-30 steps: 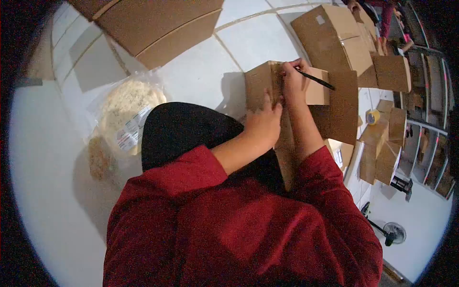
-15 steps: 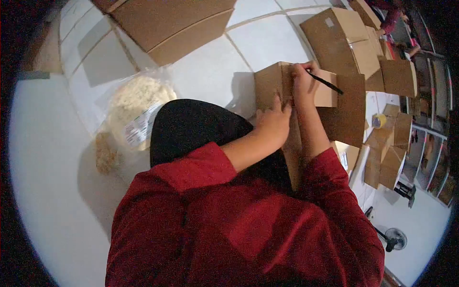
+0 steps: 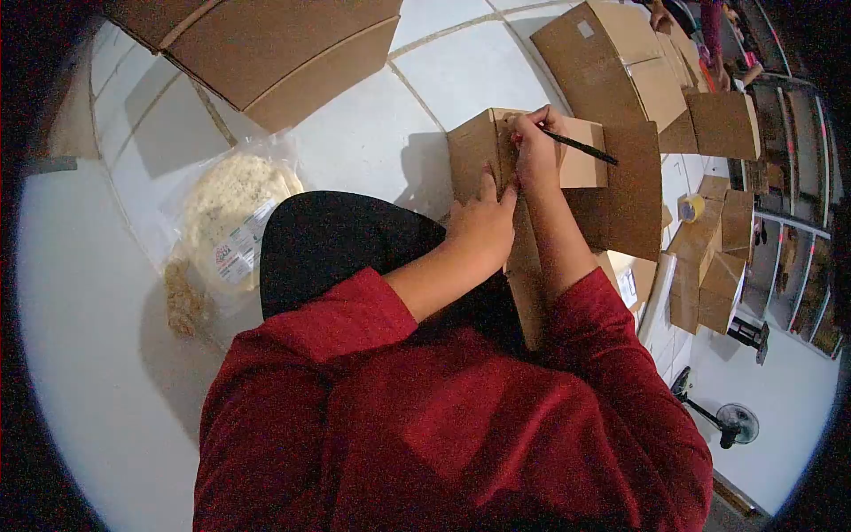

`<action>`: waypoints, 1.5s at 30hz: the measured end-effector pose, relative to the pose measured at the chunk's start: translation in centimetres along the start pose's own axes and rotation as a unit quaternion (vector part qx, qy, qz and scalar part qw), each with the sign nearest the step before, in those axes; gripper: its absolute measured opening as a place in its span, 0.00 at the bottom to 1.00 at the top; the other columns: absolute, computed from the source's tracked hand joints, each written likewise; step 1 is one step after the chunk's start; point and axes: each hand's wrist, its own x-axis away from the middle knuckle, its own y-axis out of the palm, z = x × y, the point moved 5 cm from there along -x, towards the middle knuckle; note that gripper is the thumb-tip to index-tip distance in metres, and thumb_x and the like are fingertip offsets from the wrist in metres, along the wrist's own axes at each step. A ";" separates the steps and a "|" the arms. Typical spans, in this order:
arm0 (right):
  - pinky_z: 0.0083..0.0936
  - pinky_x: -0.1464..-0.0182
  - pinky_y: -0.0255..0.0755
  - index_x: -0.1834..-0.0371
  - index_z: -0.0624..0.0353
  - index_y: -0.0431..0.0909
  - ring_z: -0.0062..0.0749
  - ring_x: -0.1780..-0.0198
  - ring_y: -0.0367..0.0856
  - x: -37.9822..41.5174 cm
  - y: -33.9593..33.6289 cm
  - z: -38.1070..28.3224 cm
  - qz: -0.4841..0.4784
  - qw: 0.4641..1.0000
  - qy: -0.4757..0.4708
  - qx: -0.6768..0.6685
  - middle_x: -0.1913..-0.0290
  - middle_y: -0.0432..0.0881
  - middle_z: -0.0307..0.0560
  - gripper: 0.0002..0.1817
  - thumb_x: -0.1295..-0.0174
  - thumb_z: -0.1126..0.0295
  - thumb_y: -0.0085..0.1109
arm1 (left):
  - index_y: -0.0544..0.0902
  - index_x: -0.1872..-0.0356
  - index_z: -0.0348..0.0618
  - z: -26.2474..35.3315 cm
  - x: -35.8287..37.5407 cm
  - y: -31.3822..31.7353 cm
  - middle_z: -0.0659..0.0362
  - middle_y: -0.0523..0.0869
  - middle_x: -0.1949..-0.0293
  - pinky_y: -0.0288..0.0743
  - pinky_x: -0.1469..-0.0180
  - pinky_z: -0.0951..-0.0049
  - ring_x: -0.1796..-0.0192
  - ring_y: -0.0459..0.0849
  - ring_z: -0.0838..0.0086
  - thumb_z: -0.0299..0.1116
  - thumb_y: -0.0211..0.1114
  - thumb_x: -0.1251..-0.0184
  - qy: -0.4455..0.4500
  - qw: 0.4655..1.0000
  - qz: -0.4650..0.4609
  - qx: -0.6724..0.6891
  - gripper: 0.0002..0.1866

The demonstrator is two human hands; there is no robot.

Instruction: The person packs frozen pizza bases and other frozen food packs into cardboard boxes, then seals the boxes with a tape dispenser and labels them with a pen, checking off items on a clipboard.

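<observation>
A cardboard box (image 3: 470, 152) with flaps folded out stands before me, right of my dark-clothed knee. My right hand (image 3: 539, 158) is closed around a slim black pen (image 3: 583, 147), its back end pointing right. The pen's tip is hidden by my fingers, close to the box's surface. Flat against the same box lies my left hand (image 3: 483, 223), fingers stretched out, just left of my right hand. A wide open flap (image 3: 631, 191) of cardboard spreads to the right.
On the left lies a clear bag of round flatbreads (image 3: 235, 208) with a label. A big carton (image 3: 284, 53) stands at the top. More cartons (image 3: 589, 66), a yellow tape roll (image 3: 691, 208) and a fan (image 3: 736, 426) are right. A co-worker's hand (image 3: 660, 16) shows at top right.
The whole view has shifted slightly, so things appear further left. Both my hands keep nearly the same place on the box, pen still held. At top right the co-worker's hands have moved.
</observation>
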 end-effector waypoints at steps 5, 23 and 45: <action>0.16 0.77 0.59 0.85 0.59 0.62 0.19 0.81 0.64 0.8 0.5 -1.1 0.009 0.997 0.072 0.027 0.84 0.68 0.39 0.08 0.58 0.79 0.52 | 0.62 0.48 0.35 0.0 0.0 0.0 0.33 0.58 0.46 0.71 0.60 0.54 0.63 0.75 0.43 0.32 0.53 0.49 -0.006 1.000 -0.004 0.019 0.24; 0.16 0.76 0.61 0.85 0.59 0.63 0.21 0.81 0.67 0.8 0.6 -1.0 0.003 0.999 0.044 0.008 0.83 0.71 0.42 0.08 0.58 0.79 0.52 | 0.63 0.50 0.34 0.0 0.0 -0.1 0.32 0.60 0.48 0.69 0.57 0.53 0.60 0.74 0.43 0.31 0.54 0.49 -0.008 0.999 -0.014 0.035 0.23; 0.16 0.78 0.60 0.85 0.59 0.62 0.19 0.82 0.64 0.5 0.2 -0.6 0.020 0.995 0.050 0.083 0.84 0.69 0.41 0.09 0.57 0.78 0.52 | 0.62 0.49 0.34 -0.1 0.0 0.3 0.33 0.62 0.49 0.69 0.59 0.52 0.59 0.72 0.43 0.32 0.53 0.48 -0.008 0.999 -0.014 0.028 0.23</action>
